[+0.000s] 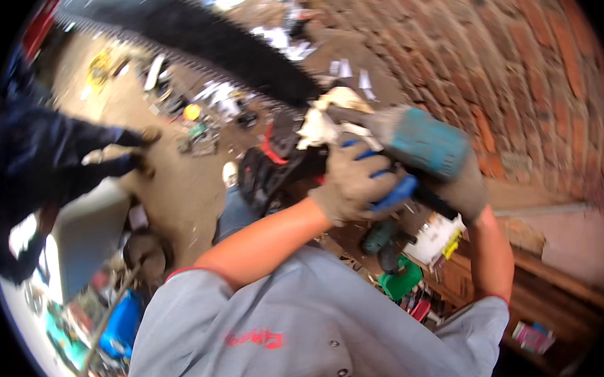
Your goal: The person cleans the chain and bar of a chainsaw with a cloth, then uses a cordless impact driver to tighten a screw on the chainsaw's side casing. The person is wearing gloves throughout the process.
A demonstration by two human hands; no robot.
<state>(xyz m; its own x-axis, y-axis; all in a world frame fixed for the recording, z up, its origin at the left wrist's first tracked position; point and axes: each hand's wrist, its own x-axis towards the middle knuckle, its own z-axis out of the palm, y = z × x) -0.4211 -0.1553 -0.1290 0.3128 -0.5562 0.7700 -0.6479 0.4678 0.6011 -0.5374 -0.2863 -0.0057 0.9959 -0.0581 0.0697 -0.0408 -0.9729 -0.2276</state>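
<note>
A teal power tool (429, 143) with a grey nose lies between my two gloved hands. My right hand (466, 187), partly hidden behind the teal body, is closed around its rear. My left hand (358, 179), in a grey glove with blue on the fingers, is closed at the tool's near side. The tool's nose points at a crumpled cream piece (325, 121), like cloth, at the end of a long black toothed saw blade (196, 39). That blade stretches up and to the left. Blur hides where the tool's tip touches.
A second green power tool (381, 239) and a green container (401, 278) lie below my hands. To the right rises a brick wall (488, 59). A person in dark clothes (57, 141) stands at left. A blue container (121, 325) and scattered scraps lie around.
</note>
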